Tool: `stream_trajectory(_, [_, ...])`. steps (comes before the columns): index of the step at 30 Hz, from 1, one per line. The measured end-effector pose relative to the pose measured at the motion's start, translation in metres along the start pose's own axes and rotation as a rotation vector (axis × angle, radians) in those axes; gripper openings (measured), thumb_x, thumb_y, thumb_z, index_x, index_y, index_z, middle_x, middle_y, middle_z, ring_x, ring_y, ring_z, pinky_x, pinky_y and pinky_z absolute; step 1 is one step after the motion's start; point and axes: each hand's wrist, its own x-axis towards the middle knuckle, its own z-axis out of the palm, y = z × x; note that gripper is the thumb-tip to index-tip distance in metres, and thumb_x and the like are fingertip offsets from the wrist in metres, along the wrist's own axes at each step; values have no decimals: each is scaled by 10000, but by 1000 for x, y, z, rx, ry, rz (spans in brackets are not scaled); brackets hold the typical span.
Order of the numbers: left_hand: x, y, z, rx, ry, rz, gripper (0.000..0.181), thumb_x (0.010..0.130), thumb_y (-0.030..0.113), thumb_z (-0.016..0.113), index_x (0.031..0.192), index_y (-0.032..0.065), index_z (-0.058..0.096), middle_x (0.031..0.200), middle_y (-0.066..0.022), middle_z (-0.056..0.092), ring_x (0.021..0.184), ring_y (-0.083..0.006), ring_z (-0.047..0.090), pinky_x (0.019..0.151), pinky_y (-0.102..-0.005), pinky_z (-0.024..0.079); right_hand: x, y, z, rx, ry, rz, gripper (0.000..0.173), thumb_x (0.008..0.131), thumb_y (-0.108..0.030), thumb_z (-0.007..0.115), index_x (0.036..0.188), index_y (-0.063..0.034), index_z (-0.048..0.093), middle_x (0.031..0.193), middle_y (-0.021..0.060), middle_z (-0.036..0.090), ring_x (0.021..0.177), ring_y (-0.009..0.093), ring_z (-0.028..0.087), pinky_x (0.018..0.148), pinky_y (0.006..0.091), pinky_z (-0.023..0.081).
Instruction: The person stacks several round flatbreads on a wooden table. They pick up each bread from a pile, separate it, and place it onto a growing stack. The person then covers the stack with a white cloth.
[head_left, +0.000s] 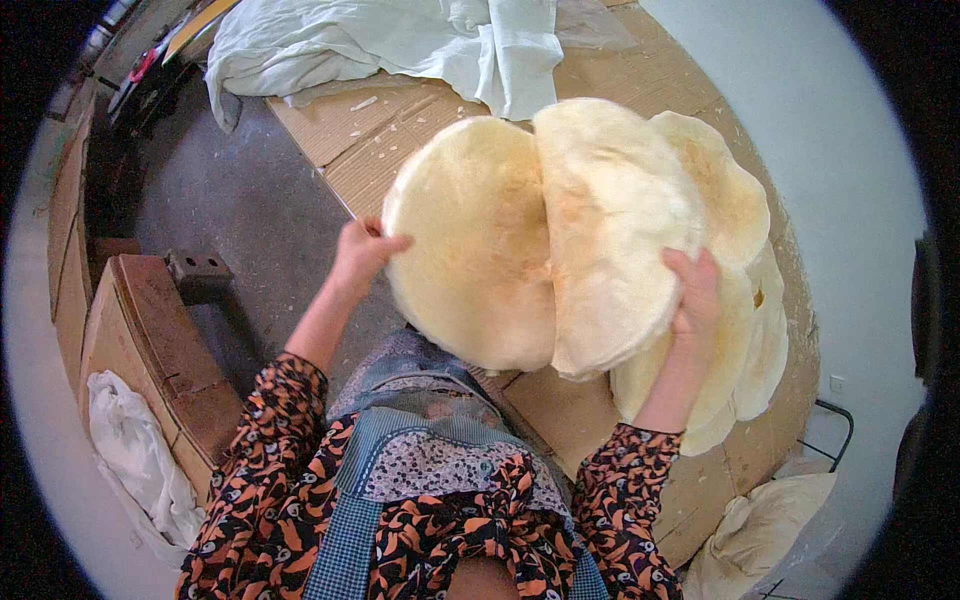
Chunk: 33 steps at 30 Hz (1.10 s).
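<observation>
Large round flatbreads (472, 247) with pale, browned-patch surfaces are held up in front of me. My left hand (367, 253) pinches their left rim, thumb on top. On the right, a folded half-round flatbread (607, 225) lies against the flat part, its straight crease near the middle. My right hand (694, 292) grips its right edge, slightly blurred. Whether the folded part is a separate bread cannot be told. Beneath and right of my right hand, several more flatbreads (720, 187) overlap on a cardboard-covered table (630, 75).
White cloth (360, 45) drapes over the table's far end, near scattered crumbs. Left are a concrete floor (225, 172), cardboard box (150, 330), hollow block (199, 274) and white cloth bundle (139, 450). A pale wall (817, 187) borders the right; a cream cloth (757, 525) lies lower right.
</observation>
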Motion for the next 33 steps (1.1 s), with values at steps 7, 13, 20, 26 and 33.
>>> stream_trajectory(7, [56, -23, -63, 154, 74, -39, 343, 605, 178, 707, 855, -2, 555, 700, -70, 557, 606, -166, 538, 551, -256, 428, -25, -108, -44, -62, 117, -152, 452, 670, -88, 609, 1078, 65, 490, 978, 172, 576, 819, 240, 590, 717, 319, 485])
stream_trajectory(13, [35, -5, -21, 538, 420, 565, 447, 681, 255, 689, 1021, 1, 549, 955, -143, 555, 886, -284, 542, 779, -350, 435, -9, -117, -19, -193, 33, -310, 401, 740, -70, 557, 1104, 61, 450, 1046, 193, 545, 851, 252, 596, 735, 306, 514])
stream_trajectory(20, [-25, 5, 21, 275, 198, 505, 318, 846, 273, 528, 1053, 32, 549, 983, -130, 568, 941, -254, 542, 835, -320, 412, -18, -95, 30, 334, 11, -135, 475, 731, -154, 568, 1129, 71, 440, 1030, 194, 554, 851, 274, 592, 730, 335, 512])
stream_trajectory(26, [-35, -12, 21, -1036, -464, -174, 775, 821, 639, 184, 1341, 67, 215, 1374, -93, 278, 1248, -235, 293, 1013, -396, 267, 23, 39, -41, 168, 1, 76, 478, 713, -189, 606, 1119, 29, 481, 1014, 128, 564, 896, 210, 559, 783, 310, 463])
stream_trajectory(33, [-42, -30, 21, -938, -602, -182, 842, 756, 687, 316, 1324, 68, 266, 1351, -107, 326, 1214, -253, 350, 989, -444, 297, 3, 95, 4, -557, -103, -81, 628, 724, -185, 681, 1244, 19, 392, 1202, 149, 488, 1094, 211, 468, 936, 309, 356])
